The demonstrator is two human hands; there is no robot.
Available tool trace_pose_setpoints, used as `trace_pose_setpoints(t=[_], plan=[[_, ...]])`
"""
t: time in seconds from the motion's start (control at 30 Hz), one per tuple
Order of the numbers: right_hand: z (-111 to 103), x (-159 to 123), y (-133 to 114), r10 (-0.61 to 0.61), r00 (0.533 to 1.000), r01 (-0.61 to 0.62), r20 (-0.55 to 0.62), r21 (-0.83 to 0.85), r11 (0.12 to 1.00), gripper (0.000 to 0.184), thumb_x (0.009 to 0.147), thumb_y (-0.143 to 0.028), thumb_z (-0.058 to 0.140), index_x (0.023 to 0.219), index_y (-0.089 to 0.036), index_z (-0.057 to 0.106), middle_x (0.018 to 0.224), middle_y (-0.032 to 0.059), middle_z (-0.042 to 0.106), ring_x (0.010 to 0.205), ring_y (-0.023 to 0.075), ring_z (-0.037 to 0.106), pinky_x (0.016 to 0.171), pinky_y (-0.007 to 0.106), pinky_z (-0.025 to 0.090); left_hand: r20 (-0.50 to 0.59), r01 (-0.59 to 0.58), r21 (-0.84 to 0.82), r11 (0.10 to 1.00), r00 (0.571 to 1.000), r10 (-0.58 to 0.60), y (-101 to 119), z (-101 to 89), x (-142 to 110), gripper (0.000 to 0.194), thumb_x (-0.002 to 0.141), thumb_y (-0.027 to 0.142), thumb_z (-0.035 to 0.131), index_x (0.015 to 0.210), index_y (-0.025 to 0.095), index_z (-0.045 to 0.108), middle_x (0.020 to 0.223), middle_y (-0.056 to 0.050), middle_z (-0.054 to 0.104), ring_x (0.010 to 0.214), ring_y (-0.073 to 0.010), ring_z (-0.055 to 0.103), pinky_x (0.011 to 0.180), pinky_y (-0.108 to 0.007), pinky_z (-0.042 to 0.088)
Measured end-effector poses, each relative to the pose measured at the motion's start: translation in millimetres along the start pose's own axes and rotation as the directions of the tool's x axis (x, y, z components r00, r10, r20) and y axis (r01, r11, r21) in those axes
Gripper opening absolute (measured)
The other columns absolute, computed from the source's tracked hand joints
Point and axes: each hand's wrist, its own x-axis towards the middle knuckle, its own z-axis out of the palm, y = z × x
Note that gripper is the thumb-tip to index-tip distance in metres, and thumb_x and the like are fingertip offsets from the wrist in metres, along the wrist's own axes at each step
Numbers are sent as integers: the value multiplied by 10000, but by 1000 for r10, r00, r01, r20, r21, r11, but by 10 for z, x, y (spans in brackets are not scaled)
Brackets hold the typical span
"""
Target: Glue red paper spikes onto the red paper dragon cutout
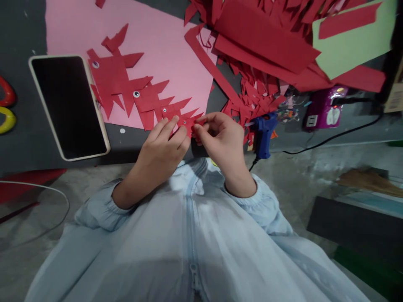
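Several red folded-paper fish with googly eyes run in a row across a pink sheet [176, 54], from a large fish [110, 77] at the left to the smallest fish [187, 121] at the table's front edge. My left hand [162, 153] lies over the small end of the row, its fingers spread and touching a middle fish [171, 111] and the smallest one. The thumb and fingertips of my right hand [225, 144] pinch red paper at the tail end of the smallest fish. The fingers partly hide the paper there.
A phone [69, 109] lies at left beside scissors handles [6, 119]. To the right are a blue glue gun [263, 132], red paper scraps [258, 94], a purple power box [325, 109] with a black cable, and red sheets [264, 33] near a green sheet [355, 46].
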Motion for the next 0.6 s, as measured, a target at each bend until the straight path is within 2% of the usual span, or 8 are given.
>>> trace_pose_setpoints(t=[0.27,0.6], plan=[[-2,-6,-20,6,1000,-6,-1,16,1000,80,860,-292,623,894,-220,613,632,-39,626,552,147,605,586,300,449,7,-5,30,1000,1000,4,2,-17,2,339,1009,137,402,1261,113,627,1446,-137,604,1359,-316,556,1058,-446,494],[-21,-40,21,32,999,-32,9,38,999,174,864,-377,648,946,-226,623,658,-35,660,576,150,624,607,304,491,5,110,107,988,994,-111,176,-39,172,355,1009,104,377,1149,72,702,1305,-155,689,1257,-310,623,1083,-455,492]])
